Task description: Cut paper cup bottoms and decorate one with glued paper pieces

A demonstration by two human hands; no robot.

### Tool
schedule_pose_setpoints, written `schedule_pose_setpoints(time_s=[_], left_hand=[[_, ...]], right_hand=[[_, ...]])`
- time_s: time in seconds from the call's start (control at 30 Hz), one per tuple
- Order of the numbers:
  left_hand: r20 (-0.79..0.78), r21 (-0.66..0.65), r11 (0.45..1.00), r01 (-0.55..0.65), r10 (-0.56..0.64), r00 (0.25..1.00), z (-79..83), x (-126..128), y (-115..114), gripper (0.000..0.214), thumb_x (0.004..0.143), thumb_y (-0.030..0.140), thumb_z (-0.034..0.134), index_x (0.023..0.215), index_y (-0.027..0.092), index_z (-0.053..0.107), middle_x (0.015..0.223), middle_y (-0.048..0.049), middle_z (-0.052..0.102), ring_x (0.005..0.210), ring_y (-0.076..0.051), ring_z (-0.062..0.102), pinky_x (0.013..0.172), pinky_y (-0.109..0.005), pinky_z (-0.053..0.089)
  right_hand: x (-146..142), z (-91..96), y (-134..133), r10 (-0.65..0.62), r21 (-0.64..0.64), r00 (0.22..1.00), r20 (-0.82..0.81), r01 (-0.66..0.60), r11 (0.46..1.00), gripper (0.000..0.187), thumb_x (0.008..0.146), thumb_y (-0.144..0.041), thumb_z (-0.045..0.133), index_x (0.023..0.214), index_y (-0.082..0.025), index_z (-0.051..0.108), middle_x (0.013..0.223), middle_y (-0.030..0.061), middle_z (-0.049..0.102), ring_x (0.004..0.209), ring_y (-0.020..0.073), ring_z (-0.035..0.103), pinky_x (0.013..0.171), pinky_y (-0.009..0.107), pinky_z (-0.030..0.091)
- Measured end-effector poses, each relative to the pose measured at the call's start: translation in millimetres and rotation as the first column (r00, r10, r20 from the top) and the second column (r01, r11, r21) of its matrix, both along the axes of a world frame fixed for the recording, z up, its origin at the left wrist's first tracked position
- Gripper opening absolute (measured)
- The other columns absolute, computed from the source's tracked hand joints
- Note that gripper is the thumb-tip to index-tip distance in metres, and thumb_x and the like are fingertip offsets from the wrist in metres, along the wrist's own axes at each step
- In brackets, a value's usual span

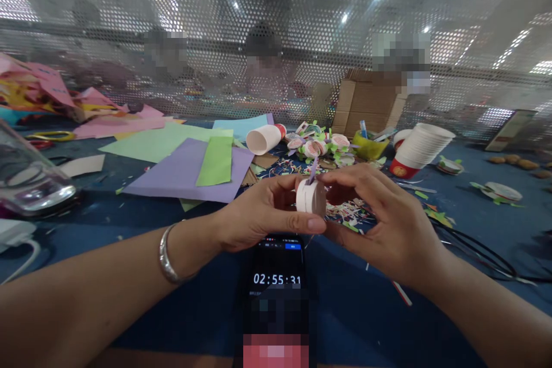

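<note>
My left hand (276, 207) grips a small round white piece (311, 198) that looks like two cut paper cup bottoms put together, its thumb along the lower front. A narrow purple paper strip (313, 171) sticks up from the top of that piece. Curled around the far side, my right hand (379, 213) has its fingers at the upper and lower edges of the same piece. Below the hands lies a phone (276, 264) with a running timer. Behind them are several round white pieces with green paper tabs (317, 146).
Purple paper (172, 175) and a green strip (215, 161) lie left. A tipped paper cup (263, 139), a yellow-green container (368, 145) and stacked paper cups (420, 149) stand behind. Paper scraps (351, 213) litter the middle; a black cable (478, 250) runs right. Perforated metal (302, 11) rises beyond.
</note>
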State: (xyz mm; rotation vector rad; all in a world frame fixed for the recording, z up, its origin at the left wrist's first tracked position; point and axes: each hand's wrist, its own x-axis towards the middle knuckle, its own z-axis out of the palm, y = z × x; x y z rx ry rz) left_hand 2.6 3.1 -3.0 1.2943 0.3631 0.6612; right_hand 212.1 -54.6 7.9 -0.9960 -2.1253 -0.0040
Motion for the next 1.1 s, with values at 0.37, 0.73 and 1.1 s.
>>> schedule_pose_setpoints(time_s=[0.37,0.73,1.1], left_hand=[[0.047,0.054,0.998,-0.038,0.035,0.998,-3.6,-3,7,0.021,0.079,0.025,0.086,0.083,0.018,0.067,0.085,0.0013,0.067,0.084,-0.011,0.063,0.080,-0.025,0.050],[0.090,0.051,0.998,-0.038,0.034,0.995,-8.3,-3,10,0.027,0.077,0.021,0.088,0.085,0.016,0.063,0.086,0.0024,0.067,0.082,-0.009,0.064,0.077,-0.023,0.050],[-0.017,0.160,0.984,-0.084,0.088,0.996,-8.4,-3,9,0.031,0.077,0.025,0.088,0.085,0.016,0.059,0.087,0.0015,0.065,0.087,-0.011,0.062,0.083,-0.027,0.048]], right_hand=[[1,1.7,0,0.066,-0.080,0.992,-0.111,-0.075,0.994,0.043,0.087,-0.026,0.080,0.123,-0.023,0.058,0.112,0.0054,0.064,0.091,0.0163,0.067,0.081,0.031,0.060],[5,-0.7,2,0.108,-0.102,0.988,-0.111,-0.120,0.988,0.043,0.086,-0.024,0.081,0.123,-0.020,0.060,0.110,0.0053,0.065,0.091,0.0154,0.067,0.079,0.028,0.060],[5,-4.9,5,0.124,-0.212,0.966,-0.227,-0.173,0.962,0.038,0.088,-0.025,0.080,0.122,-0.023,0.062,0.112,0.0044,0.064,0.096,0.0166,0.069,0.083,0.031,0.063]])
